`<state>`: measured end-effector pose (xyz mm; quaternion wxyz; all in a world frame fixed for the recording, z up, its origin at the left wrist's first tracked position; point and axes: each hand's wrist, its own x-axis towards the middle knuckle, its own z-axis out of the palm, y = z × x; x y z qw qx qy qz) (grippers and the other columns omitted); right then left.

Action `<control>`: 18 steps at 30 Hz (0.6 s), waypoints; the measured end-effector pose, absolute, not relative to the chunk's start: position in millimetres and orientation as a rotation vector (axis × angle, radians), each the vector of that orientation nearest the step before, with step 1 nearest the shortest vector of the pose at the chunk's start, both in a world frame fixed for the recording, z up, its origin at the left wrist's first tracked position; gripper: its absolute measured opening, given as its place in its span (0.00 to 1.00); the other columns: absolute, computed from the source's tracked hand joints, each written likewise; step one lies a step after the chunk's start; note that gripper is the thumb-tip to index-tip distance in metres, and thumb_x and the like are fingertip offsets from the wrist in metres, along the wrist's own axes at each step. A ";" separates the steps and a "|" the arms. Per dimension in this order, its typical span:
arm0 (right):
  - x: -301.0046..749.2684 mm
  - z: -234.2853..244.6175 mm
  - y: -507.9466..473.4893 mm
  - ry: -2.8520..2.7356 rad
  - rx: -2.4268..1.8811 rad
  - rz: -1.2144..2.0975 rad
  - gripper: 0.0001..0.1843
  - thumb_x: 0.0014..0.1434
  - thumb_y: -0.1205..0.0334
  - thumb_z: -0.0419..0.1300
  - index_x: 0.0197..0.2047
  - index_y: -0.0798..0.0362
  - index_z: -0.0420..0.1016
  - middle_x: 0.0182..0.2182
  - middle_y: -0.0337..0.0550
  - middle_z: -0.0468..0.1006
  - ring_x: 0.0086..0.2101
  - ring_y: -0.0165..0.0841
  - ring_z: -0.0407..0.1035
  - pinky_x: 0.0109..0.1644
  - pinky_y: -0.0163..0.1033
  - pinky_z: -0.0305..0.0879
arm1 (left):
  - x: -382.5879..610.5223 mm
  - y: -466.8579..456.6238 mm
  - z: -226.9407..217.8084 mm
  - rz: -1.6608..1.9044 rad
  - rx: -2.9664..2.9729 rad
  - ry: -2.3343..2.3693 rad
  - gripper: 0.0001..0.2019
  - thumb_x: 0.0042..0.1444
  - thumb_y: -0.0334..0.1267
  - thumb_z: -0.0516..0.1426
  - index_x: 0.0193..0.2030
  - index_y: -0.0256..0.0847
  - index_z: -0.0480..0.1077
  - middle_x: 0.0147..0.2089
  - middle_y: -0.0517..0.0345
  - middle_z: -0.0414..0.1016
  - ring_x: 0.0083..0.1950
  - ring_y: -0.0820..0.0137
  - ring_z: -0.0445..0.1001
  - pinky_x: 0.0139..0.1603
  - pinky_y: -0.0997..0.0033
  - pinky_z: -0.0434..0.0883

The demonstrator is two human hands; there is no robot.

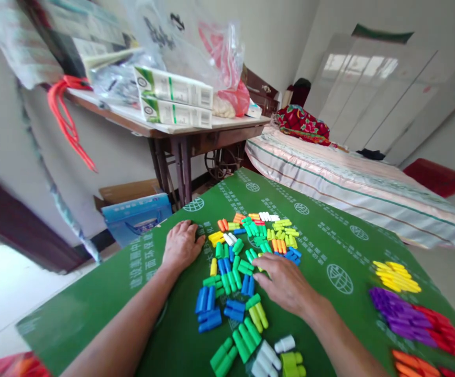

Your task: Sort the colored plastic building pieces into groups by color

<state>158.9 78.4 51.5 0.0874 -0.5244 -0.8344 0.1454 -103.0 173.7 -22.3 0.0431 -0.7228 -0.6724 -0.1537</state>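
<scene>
My left hand (182, 245) rests on the green board (172, 293) to the left of the pile, fingers loosely spread and holding nothing. My right hand (284, 277) hovers over the pile's right side, thumb and forefinger apart. Its fingertips are beside some green pen-cap-like plastic pieces (245, 267); whether they touch is hard to tell. Around it lie blue caps (247, 286), orange caps (279, 246) and yellow-green caps (286, 230). Nearer to me are more blue caps (209, 319), green caps (246, 339) and white caps (266, 360). Many sit side by side in small clusters.
Sorted heaps of yellow pieces (397, 276), purple pieces (402, 317), red pieces (449, 330) and orange pieces (413, 364) lie at the right. Beyond the board stand a table (207, 125) with boxes (174, 99) and bags, a blue carton (136, 217) and a bed (353, 178).
</scene>
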 end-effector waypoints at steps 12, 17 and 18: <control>49.2 60.1 176.4 -2.941 -1.311 0.035 0.14 0.58 0.73 0.52 0.44 0.57 0.75 0.44 0.51 0.77 0.47 0.41 0.70 0.48 0.43 0.68 | -110.3 174.0 -25.8 -0.507 -2.227 -2.025 0.23 0.57 0.46 0.47 0.50 0.34 0.71 0.59 0.43 0.68 0.61 0.55 0.63 0.61 0.57 0.62; 30.3 63.8 196.6 -3.045 -1.381 0.126 0.11 0.58 0.68 0.56 0.44 0.56 0.76 0.47 0.49 0.78 0.47 0.39 0.72 0.50 0.44 0.69 | -119.1 189.1 -29.7 -0.495 -2.240 -1.964 0.27 0.56 0.49 0.44 0.51 0.31 0.71 0.58 0.40 0.69 0.60 0.53 0.65 0.60 0.54 0.63; 28.2 61.8 200.9 -3.061 -1.364 0.148 0.11 0.58 0.68 0.56 0.44 0.56 0.75 0.48 0.49 0.77 0.48 0.39 0.72 0.50 0.45 0.69 | -119.7 192.5 -29.7 -0.488 -2.240 -1.957 0.28 0.56 0.49 0.43 0.51 0.31 0.71 0.57 0.40 0.70 0.60 0.53 0.65 0.60 0.54 0.63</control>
